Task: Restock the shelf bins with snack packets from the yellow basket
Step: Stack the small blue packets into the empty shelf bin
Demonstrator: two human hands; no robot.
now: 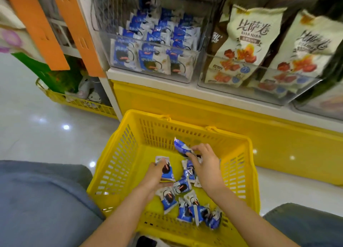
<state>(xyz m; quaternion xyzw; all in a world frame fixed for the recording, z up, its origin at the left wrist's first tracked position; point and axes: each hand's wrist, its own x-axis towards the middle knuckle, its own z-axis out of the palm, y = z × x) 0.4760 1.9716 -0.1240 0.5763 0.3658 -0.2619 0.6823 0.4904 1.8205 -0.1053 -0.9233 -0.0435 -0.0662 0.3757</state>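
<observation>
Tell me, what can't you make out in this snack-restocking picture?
Head view only.
1. Lower packet gripped by the left hand: fingers cover its print.
2. Raised packet pinched by the right hand: print blurred.
3. Dark object at bottom edge: cropped, behind the yellow basket.
4. Far-right bin: blurred, cut by the frame edge.

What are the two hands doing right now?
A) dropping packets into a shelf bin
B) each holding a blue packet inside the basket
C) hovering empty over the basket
B: the left hand grips a packet and the right hand pinches a raised packet, both inside the basket.
</observation>
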